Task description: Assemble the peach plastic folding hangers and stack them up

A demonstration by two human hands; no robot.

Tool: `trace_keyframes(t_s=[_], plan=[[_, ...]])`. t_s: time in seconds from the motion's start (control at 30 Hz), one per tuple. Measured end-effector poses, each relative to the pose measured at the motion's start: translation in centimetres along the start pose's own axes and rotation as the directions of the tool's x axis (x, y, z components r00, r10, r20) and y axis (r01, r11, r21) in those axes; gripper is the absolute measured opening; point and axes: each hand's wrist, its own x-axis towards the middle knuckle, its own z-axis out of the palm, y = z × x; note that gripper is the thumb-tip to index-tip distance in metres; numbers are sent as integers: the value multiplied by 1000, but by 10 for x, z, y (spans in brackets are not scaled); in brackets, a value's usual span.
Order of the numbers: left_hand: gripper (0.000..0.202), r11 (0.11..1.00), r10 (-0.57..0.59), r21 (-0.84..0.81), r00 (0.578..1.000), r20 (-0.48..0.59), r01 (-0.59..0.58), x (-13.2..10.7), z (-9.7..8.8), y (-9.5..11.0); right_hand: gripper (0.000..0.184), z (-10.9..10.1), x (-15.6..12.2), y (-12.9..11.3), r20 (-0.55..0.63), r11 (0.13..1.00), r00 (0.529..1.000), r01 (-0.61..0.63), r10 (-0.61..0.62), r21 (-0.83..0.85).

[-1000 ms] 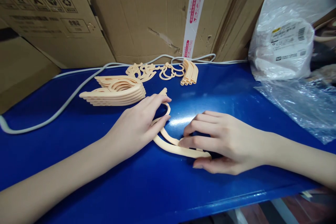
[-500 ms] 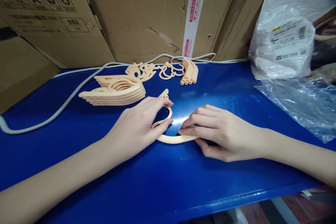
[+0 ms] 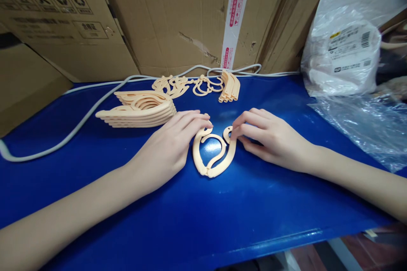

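A beige plastic folding clothes hanger (image 3: 223,165) lies on the blue tabletop before me, its two arms bent up into a V with the curved hook between them. My left hand (image 3: 176,139) has its fingertips closed on the upper end of the left arm; the thumb is hidden. At the right arm's upper end, my right hand (image 3: 265,137) pinches the rounded tip. Just beyond my left hand, several folded hangers (image 3: 140,112) are piled in a neat stack.
Loose beige hanger hooks (image 3: 173,86) lie at the back, beside a small stack of hanger arms (image 3: 229,87). A white cable (image 3: 76,129) runs along the left and rear. Cardboard boxes (image 3: 178,17) wall the back; a clear plastic bag (image 3: 343,51) sits at right.
The hanger's arms have swung upward, from spread low and wide to a V. My right hand has moved up with the right arm, and the hook now sits between the arms.
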Motion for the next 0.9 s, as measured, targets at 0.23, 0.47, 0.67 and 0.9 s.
trace_keyframes(t_s=[0.23, 0.47, 0.67, 0.9], plan=[[34, 1000, -24, 3, 999, 24, 24, 1, 0, 0, 21, -2, 1, -6, 9, 998, 998, -61, 61, -8], [34, 999, -6, -31, 1000, 27, 7, 1, -2, 7, 42, -3, -1, -11, 78, 999, 996, -50, 51, -6], [60, 998, 7, -64, 988, 153, 3, -2, -4, 15, 54, -4, 0, -7, 177, 972, 984, -25, -18, 236], [58, 999, 38, 9, 987, 155, -40, 0, -6, 17, 43, -4, 1, -7, 84, 943, 989, -145, 125, 300]])
